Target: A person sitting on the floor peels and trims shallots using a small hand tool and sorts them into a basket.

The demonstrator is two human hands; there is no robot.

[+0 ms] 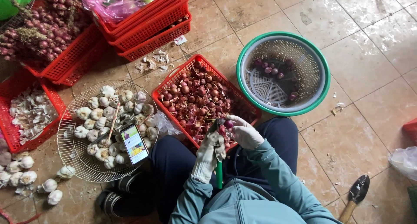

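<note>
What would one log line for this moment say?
left hand: gloved, grips green-handled knife | right hand: gloved, holds shallot | below: red basket of shallots | beside: colander, garlic tray, phone

both gloved hands meet just below the red basket (pixel 173 78) of shallots: left hand (pixel 211 152) grips a green-handled knife (pixel 219 172), right hand (pixel 244 132) holds a shallot (pixel 227 124). right of the basket: green-rimmed colander (pixel 321 63); left of it: wire tray (pixel 71 152) of garlic with a phone (pixel 134 143).
</note>
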